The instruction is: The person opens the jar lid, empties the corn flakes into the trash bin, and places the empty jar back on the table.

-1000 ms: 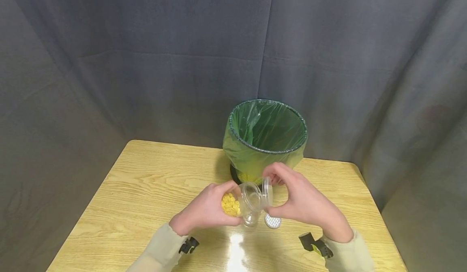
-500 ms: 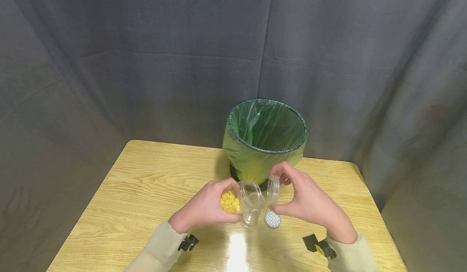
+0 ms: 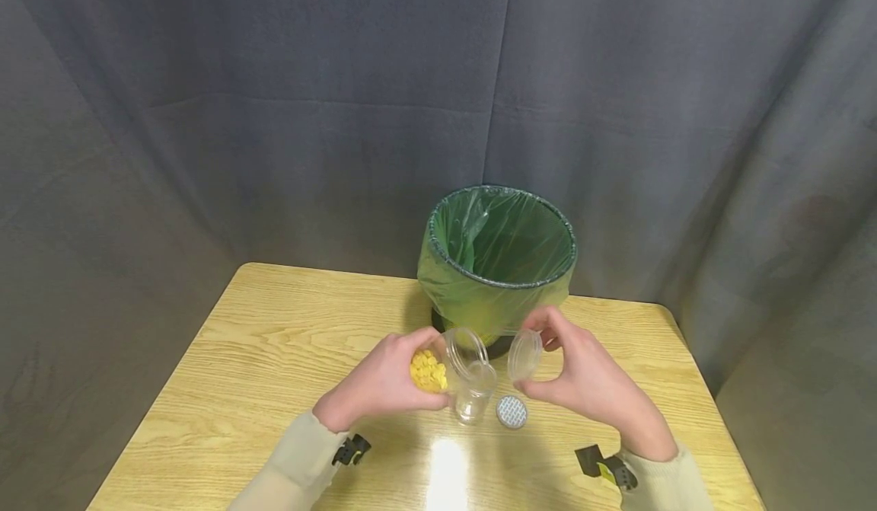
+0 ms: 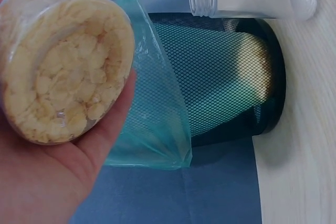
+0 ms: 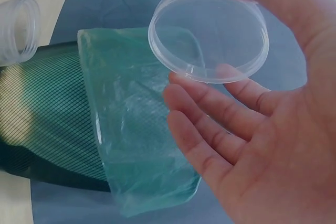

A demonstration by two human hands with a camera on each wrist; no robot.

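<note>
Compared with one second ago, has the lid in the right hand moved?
Yes. In the head view, the lid has moved to the right, judged by the bin, which stands in the same place. The right hand moved the same way.

Bin (image 3: 493, 301) behind jar (image 3: 440, 364) and lid (image 3: 525, 356)

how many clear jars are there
2: one jar, tilted in the left hand, holding yellow pieces; another jar standing on the table, nearer than the bin. Any deep inside the bin would be hidden.
</note>
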